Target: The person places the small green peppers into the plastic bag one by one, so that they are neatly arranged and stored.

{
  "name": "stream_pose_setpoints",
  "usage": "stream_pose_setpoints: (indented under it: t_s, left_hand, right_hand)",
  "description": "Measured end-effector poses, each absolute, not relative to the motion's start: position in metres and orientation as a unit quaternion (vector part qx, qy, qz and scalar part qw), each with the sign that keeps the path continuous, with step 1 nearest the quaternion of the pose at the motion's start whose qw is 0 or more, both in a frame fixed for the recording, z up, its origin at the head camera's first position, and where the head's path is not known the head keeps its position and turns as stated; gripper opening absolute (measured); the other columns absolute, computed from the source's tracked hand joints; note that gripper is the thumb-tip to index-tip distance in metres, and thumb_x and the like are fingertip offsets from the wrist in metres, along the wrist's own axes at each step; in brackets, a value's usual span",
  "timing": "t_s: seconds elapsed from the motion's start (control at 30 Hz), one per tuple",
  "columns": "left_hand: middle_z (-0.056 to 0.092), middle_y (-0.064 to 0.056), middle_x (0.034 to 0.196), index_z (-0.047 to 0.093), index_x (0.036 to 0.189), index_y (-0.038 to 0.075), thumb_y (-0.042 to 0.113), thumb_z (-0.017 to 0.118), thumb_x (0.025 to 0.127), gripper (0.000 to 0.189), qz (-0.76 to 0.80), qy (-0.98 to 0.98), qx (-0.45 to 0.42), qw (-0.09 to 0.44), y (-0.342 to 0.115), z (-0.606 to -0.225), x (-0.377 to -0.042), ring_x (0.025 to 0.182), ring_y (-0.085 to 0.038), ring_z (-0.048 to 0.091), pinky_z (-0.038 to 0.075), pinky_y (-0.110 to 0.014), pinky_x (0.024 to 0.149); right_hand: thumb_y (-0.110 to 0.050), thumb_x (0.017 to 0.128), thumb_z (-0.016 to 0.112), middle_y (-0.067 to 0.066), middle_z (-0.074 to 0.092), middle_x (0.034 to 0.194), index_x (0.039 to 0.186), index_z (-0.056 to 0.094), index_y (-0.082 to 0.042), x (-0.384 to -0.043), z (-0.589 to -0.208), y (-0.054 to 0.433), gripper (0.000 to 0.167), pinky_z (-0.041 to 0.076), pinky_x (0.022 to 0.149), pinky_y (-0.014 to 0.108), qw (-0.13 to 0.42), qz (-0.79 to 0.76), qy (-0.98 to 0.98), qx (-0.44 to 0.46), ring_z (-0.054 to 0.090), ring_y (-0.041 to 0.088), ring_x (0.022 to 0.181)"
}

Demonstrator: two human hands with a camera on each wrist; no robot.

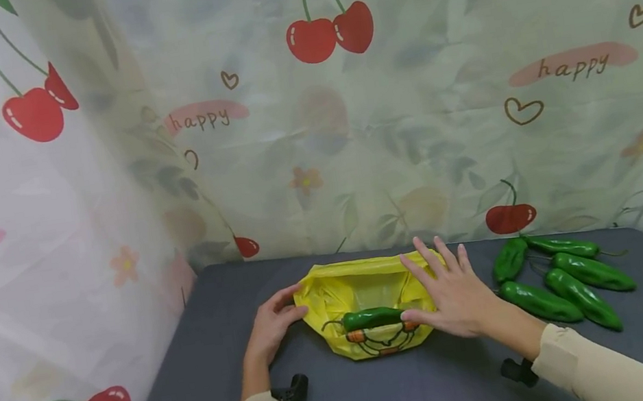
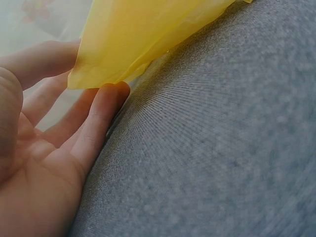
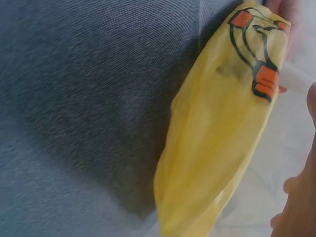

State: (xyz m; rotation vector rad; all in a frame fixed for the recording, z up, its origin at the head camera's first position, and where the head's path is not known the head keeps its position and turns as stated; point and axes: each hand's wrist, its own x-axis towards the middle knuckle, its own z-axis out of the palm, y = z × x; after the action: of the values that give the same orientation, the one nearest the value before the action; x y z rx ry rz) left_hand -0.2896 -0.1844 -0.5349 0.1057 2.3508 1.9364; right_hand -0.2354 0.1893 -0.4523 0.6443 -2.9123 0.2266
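Note:
A yellow plastic bag [image 1: 328,328] with an orange and black print lies on the table, its mouth spread. One long green pepper [image 1: 373,318] rests inside the opening, its stem pointing left. My left hand [image 1: 273,325] pinches the bag's left edge; in the left wrist view, thumb and fingers [image 2: 101,116] meet around the thin yellow film. Over the bag's right side is my right hand [image 1: 455,295], fingers straight and spread, with the thumb tip at the pepper's right end. The right wrist view shows the bag's printed side [image 3: 212,143] and part of that hand at the right edge.
Several green peppers [image 1: 584,272] lie in a loose group on the right of the grey table [image 1: 201,398]. Behind it hangs a cloth [image 1: 453,160] printed with cherries, and another side of cloth [image 1: 62,301] stands at left. Each wrist bears a black device.

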Motion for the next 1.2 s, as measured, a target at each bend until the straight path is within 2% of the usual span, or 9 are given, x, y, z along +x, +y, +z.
stream_pose_setpoints:
  t_s: [0.3,0.67,1.0,1.2]
  left_hand:
    - [0.06,-0.004,0.147,0.063,0.139,0.025,0.024,0.081,0.088,0.054,0.637,0.769,0.028,0.05,-0.181,-0.537,-0.288,0.128,-0.025,0.063,0.053,-0.041,0.105]
    - [0.059,-0.004,0.147,0.063,0.139,0.026,0.024,0.081,0.089,0.054,0.635,0.771,0.018,0.051,-0.179,-0.536,-0.289,0.13,-0.026,0.062,0.052,-0.043,0.107]
    - [0.059,-0.005,0.147,0.063,0.139,0.027,0.025,0.081,0.088,0.054,0.632,0.773,0.019,0.054,-0.179,-0.537,-0.292,0.131,-0.027,0.061,0.053,-0.042,0.105]
    - [0.06,-0.005,0.146,0.064,0.138,0.027,0.026,0.082,0.088,0.053,0.631,0.774,0.013,0.053,-0.181,-0.537,-0.293,0.13,-0.025,0.062,0.054,-0.038,0.102]
  right_hand:
    - [-0.077,0.091,0.052,0.013,0.006,0.173,0.164,0.024,-0.024,-0.226,-0.454,0.213,0.095,0.01,0.116,0.08,0.075,0.076,-0.977,0.187,0.01,0.051,0.156]
    - [-0.075,0.091,0.054,0.016,0.008,0.173,0.165,0.018,-0.026,-0.219,-0.455,0.242,0.096,0.008,0.114,0.081,0.079,0.087,-0.98,0.16,0.009,0.053,0.155]
    - [-0.076,0.09,0.054,0.017,0.006,0.173,0.165,0.019,-0.023,-0.213,-0.46,0.266,0.098,0.007,0.113,0.083,0.065,0.095,-0.985,0.126,0.008,0.056,0.154]
    - [-0.076,0.09,0.054,0.019,0.008,0.172,0.165,0.018,-0.022,-0.213,-0.461,0.277,0.099,0.006,0.112,0.083,0.065,0.1,-0.986,0.117,0.008,0.058,0.152]
